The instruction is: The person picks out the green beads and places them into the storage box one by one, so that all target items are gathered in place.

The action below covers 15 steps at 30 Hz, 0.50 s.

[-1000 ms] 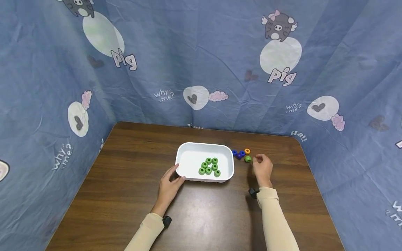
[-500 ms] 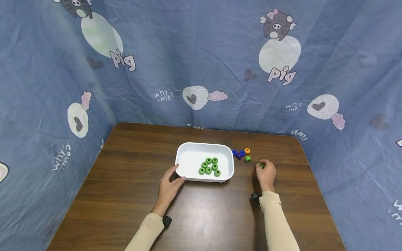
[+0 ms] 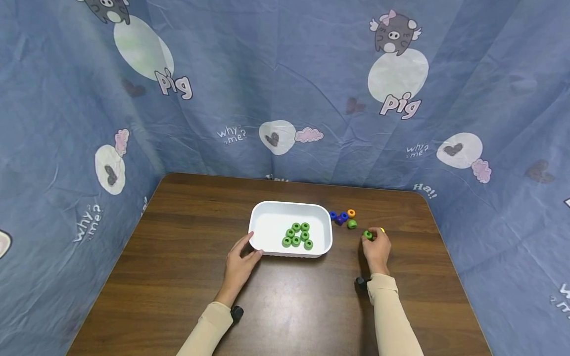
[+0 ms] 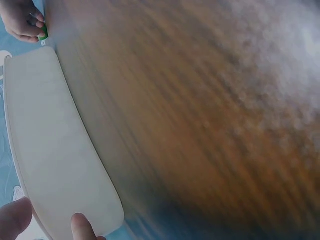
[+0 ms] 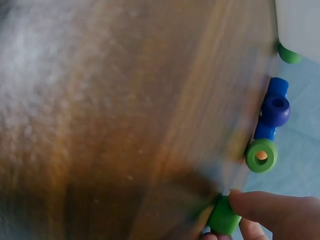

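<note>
My right hand [image 3: 377,250] pinches a green bead [image 3: 367,235] between thumb and finger, low over the table right of the tray. In the right wrist view that green bead [image 5: 224,216] lies between the fingertips, its hole turned out of sight. My left hand [image 3: 239,270] touches the front left corner of a white tray [image 3: 267,217], thumb against the front wall and fingers along the left side. Inside the tray, several green beads [image 3: 296,241] sit right of its middle. A yellow bead [image 3: 382,230] shows partly behind my right hand.
Just right of the tray lie two blue beads [image 3: 344,216], a purple bead [image 3: 340,221], an orange bead [image 3: 351,213] and another green bead [image 3: 352,224]. The wooden table [image 3: 187,237] ends at a blue patterned cloth [image 3: 276,74] behind and at both sides.
My right hand has moved slightly right and toward me from beside the loose green bead, and a green bead now shows in its fingers. The left hand and tray have stayed put.
</note>
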### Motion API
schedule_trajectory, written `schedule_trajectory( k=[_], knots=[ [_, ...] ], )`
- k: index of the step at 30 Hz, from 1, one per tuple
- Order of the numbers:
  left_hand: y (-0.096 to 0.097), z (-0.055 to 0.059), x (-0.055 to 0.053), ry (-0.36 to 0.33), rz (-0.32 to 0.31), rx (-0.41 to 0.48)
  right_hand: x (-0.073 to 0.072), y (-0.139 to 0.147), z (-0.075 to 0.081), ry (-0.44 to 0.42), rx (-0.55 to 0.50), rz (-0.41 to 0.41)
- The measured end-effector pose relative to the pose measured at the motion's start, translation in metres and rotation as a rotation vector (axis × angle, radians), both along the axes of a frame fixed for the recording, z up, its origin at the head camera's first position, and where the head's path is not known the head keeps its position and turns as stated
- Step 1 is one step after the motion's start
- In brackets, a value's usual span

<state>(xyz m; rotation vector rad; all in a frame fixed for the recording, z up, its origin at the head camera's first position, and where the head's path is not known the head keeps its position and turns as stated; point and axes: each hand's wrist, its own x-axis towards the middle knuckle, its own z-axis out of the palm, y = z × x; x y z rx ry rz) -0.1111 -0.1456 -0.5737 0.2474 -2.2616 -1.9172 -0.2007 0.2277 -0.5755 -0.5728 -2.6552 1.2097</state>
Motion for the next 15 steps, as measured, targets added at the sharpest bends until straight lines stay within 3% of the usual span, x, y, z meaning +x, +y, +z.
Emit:
schedule_trajectory(
  k=[15],
  knots=[
    [-0.001, -0.0003, 0.0007, -0.004, -0.011, 0.028, 0.0, -0.001, -0.0062, 0.006, -0.014, -0.029]
  ],
)
